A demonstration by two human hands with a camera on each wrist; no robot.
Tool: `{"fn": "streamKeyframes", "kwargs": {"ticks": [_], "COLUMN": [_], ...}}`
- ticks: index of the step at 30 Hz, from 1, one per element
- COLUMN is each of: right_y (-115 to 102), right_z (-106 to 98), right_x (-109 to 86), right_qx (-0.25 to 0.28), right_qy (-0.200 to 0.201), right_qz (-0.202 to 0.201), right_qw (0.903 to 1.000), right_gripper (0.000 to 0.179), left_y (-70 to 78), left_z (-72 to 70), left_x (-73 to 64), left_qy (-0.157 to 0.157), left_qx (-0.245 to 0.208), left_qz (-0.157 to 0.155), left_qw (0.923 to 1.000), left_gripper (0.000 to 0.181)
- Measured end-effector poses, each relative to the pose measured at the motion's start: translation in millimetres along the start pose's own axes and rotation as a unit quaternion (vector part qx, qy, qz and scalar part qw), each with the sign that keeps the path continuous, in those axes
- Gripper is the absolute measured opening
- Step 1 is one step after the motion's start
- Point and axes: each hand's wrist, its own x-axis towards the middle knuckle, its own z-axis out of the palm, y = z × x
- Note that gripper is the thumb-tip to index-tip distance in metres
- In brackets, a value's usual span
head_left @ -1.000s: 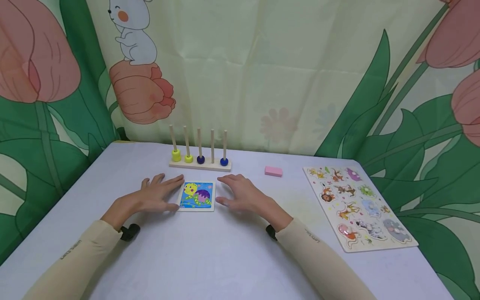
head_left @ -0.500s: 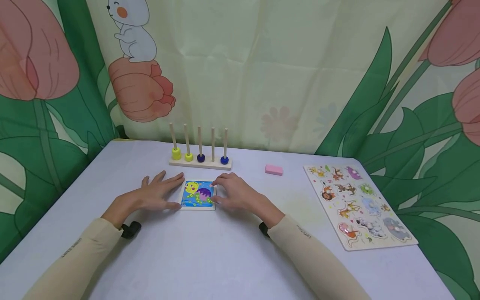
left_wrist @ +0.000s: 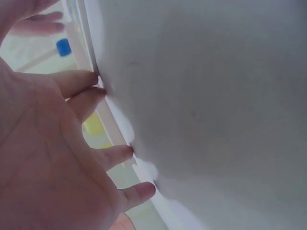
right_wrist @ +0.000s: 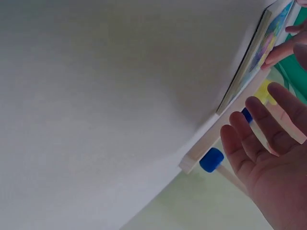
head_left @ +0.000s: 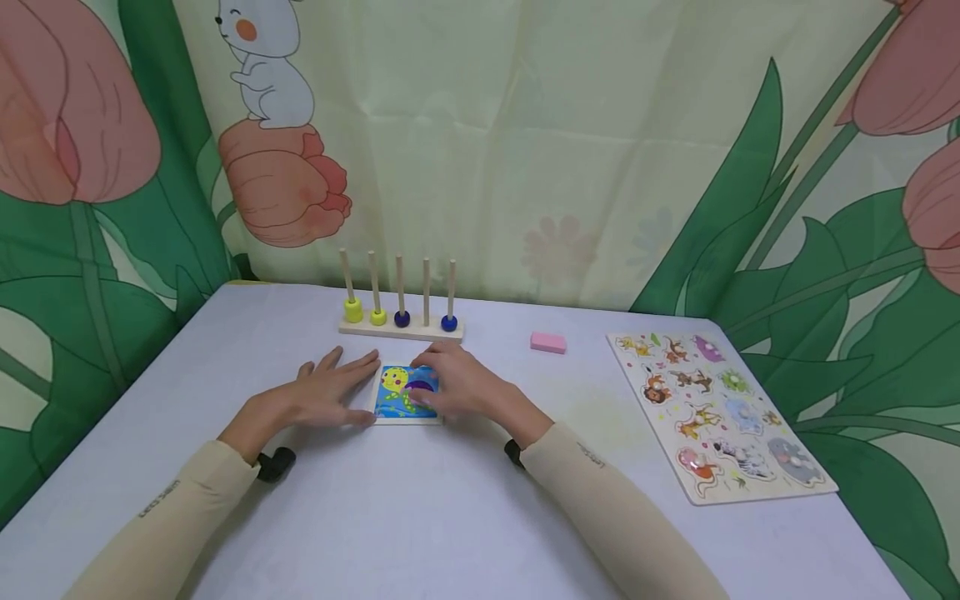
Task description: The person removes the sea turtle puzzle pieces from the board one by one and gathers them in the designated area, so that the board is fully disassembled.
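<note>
A small square picture puzzle (head_left: pixel 390 406) with a yellow and purple turtle on blue lies flat on the table, framed in pale wood. My left hand (head_left: pixel 318 398) is at its left edge, fingers spread, with thumb and fingertips right at the frame. Over the puzzle's right part reaches my right hand (head_left: pixel 471 385), hiding that side; its thumb and fingertips overlap the picture. In the right wrist view the right hand (right_wrist: pixel 271 158) shows straight, slightly parted fingers beside the puzzle (right_wrist: pixel 261 50). The left wrist view has the left palm (left_wrist: pixel 43 139) and outstretched fingers.
Behind the puzzle stands a wooden peg stand (head_left: pixel 401 331) with upright pegs and yellow and dark blue beads. A pink block (head_left: pixel 548 342) lies to its right. A large animal peg board (head_left: pixel 712 417) lies along the table's right edge. A printed curtain (head_left: pixel 480 167) hangs behind.
My right hand has moved left, from beside the puzzle to over its right part. The puzzle and my left hand have shifted slightly to the right.
</note>
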Motion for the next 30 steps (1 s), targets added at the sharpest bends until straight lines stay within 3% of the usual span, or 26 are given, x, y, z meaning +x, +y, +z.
{"fn": "streamKeyframes", "kwargs": {"ticks": [30], "right_y": [-7.0], "right_z": [10.5], "right_x": [33.3], "right_qx": [-0.058], "right_qy": [-0.039], "right_qz": [0.007], "right_qw": [0.9975], "right_gripper": [0.044], "left_y": [5.4], "left_z": [5.0], "left_x": [1.8], "left_qy": [0.003], "left_qx": [-0.014], "left_qz": [0.009], "left_qw": [0.9999], "left_gripper": [0.103]}}
